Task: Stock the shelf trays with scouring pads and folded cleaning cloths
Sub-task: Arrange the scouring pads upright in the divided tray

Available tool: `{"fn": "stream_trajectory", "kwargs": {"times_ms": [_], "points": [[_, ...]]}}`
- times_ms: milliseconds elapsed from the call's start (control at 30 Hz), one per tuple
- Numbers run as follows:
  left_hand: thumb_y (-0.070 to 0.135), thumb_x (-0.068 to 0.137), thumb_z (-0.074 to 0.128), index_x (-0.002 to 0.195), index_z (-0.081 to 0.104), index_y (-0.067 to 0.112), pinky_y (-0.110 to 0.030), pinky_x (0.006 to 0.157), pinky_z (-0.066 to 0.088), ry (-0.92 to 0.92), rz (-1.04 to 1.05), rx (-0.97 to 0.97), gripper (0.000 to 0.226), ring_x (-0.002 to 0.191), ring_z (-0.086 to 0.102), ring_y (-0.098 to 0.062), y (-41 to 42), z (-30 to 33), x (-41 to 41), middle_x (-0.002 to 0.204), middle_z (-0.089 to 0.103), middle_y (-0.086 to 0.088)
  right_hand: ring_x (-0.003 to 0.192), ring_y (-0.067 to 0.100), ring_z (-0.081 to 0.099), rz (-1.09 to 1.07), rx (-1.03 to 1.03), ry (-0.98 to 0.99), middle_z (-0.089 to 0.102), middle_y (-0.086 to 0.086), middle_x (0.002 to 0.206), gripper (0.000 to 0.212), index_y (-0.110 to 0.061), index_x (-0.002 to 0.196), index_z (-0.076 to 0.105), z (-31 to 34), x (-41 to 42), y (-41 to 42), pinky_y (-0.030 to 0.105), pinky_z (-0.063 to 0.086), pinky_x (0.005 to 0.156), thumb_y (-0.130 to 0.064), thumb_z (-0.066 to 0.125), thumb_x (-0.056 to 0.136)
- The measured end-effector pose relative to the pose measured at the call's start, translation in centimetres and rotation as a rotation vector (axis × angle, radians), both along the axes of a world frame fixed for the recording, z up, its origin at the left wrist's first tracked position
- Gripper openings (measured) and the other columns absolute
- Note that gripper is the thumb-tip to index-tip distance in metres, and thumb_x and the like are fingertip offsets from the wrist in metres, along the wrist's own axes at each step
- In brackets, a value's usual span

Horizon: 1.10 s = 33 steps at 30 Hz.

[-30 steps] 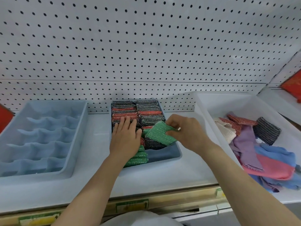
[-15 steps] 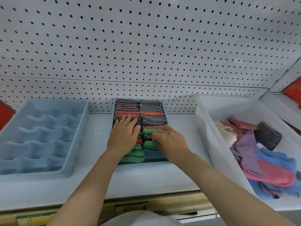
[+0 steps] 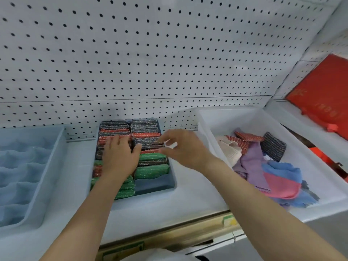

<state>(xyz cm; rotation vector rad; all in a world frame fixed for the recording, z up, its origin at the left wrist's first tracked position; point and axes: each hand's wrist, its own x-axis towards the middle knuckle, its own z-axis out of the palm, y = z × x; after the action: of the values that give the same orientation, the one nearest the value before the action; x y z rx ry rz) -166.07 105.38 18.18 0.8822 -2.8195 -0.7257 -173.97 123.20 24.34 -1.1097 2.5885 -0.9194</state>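
Scouring pads [image 3: 130, 147], green, red and dark, packed on edge in two rows inside small blue tray [image 3: 156, 183] on white shelf [image 3: 184, 200]. Left row full to the front; front slot of right row bare. Left hand [image 3: 119, 157] flat on left row, fingers straight, gripping nothing. Right hand [image 3: 185, 149] raised over right row, fingers loosely bent, holding nothing that shows; a bit blurred. Big pale blue divided tray [image 3: 28, 174] off to the left, cups bare. White bin [image 3: 211, 125] to the right, holding loose cleaning cloths [image 3: 273, 178] in purple, pink, blue and cream, plus two red pads [image 3: 244, 138] and one dark pad [image 3: 274, 146]. White pegboard [image 3: 150, 63] behind. Red board [image 3: 323, 97] far right.
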Motion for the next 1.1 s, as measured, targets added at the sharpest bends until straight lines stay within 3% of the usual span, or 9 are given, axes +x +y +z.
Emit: {"fn": "stream_trajectory", "kwargs": {"times_ms": [167,300,433,567,700,800,900,1000,1100], "points": [[0.046,0.101,0.045,0.149,0.038,0.015,-0.048,0.124,0.012,0.171,-0.147,0.131,0.058,0.151,0.014,-0.030,6.0,2.2,-4.4,0.163,0.022,-0.012,0.100,0.010,0.064,-0.492,-0.098,0.121,0.069,-0.009,0.108,0.030,-0.022,0.114,0.070,3.9,-7.3,10.8,0.031,0.052,0.091,-0.031,0.074,0.086],[0.040,0.100,0.050,0.144,0.043,0.017,-0.037,0.113,0.032,0.292,-0.274,0.305,0.050,0.143,0.033,-0.027,12.9,4.3,-8.2,0.157,0.033,-0.006,0.119,0.033,0.056,-0.752,0.418,0.111,0.059,0.015,0.132,0.058,-0.004,0.132,0.054,2.3,-13.8,21.2,0.037,0.044,0.096,-0.039,0.068,0.088],[0.036,0.099,0.054,0.145,0.043,0.016,-0.025,0.108,0.028,0.290,-0.464,0.316,0.052,0.141,0.036,-0.018,19.9,6.0,-12.6,0.152,0.041,-0.003,0.102,0.036,0.063,-0.682,0.635,0.089,0.065,0.018,0.113,0.040,0.002,0.113,0.057,-0.1,-16.0,25.0,0.031,0.044,0.070,-0.028,0.065,0.088],[0.043,0.098,0.055,0.136,0.054,0.016,-0.031,0.102,0.043,0.084,-0.473,0.605,0.047,0.125,0.055,-0.019,25.0,6.6,-17.8,0.136,0.058,-0.002,0.099,0.035,0.066,-0.622,0.673,0.107,0.067,0.017,0.105,0.021,-0.004,0.106,0.063,-0.6,-17.8,26.3,0.030,0.046,0.067,-0.016,0.059,0.088],[0.043,0.099,0.052,0.110,0.065,0.007,-0.038,0.092,0.052,-0.090,-0.367,0.727,0.040,0.100,0.066,-0.030,26.4,3.6,-22.3,0.101,0.065,-0.007,0.084,0.035,0.065,-0.802,0.293,0.201,0.065,0.014,0.088,0.021,-0.007,0.102,0.064,2.8,-20.4,28.4,0.032,0.047,0.064,-0.021,0.060,0.086],[0.042,0.099,0.052,0.078,0.059,0.005,-0.031,0.067,0.044,-0.147,-0.271,0.683,0.042,0.068,0.057,-0.027,26.3,1.5,-24.0,0.075,0.059,-0.015,0.064,0.022,0.067,-0.716,-0.117,-0.119,0.069,0.007,0.079,0.019,-0.005,0.100,0.068,3.5,-21.8,27.2,0.038,0.059,0.062,-0.020,0.065,0.089],[0.038,0.100,0.051,0.086,0.062,0.000,-0.030,0.065,0.040,-0.193,-0.137,0.563,0.042,0.076,0.058,-0.032,25.5,0.6,-24.8,0.085,0.060,-0.024,0.070,0.022,0.064,-0.598,0.087,-0.152,0.068,0.009,0.080,0.022,-0.003,0.089,0.067,-0.1,-23.0,25.1,0.029,0.050,0.056,-0.025,0.063,0.089],[0.037,0.101,0.051,0.101,0.065,-0.003,-0.028,0.060,0.040,-0.286,-0.085,0.483,0.043,0.078,0.054,-0.025,24.7,0.4,-25.1,0.090,0.057,-0.018,0.073,0.024,0.059,-0.470,0.319,-0.197,0.057,0.004,0.070,0.028,-0.009,0.071,0.055,-3.7,-23.9,24.3,0.027,0.038,0.053,-0.030,0.062,0.088],[0.036,0.097,0.059,0.104,0.068,0.000,-0.024,0.046,0.037,-0.274,-0.061,0.481,0.038,0.062,0.053,-0.023,24.2,0.1,-25.3,0.084,0.060,-0.013,0.067,0.022,0.056,-0.457,0.332,-0.274,0.053,0.001,0.064,0.038,-0.014,0.066,0.049,-5.4,-24.7,24.2,0.026,0.033,0.046,-0.040,0.070,0.085]]}}
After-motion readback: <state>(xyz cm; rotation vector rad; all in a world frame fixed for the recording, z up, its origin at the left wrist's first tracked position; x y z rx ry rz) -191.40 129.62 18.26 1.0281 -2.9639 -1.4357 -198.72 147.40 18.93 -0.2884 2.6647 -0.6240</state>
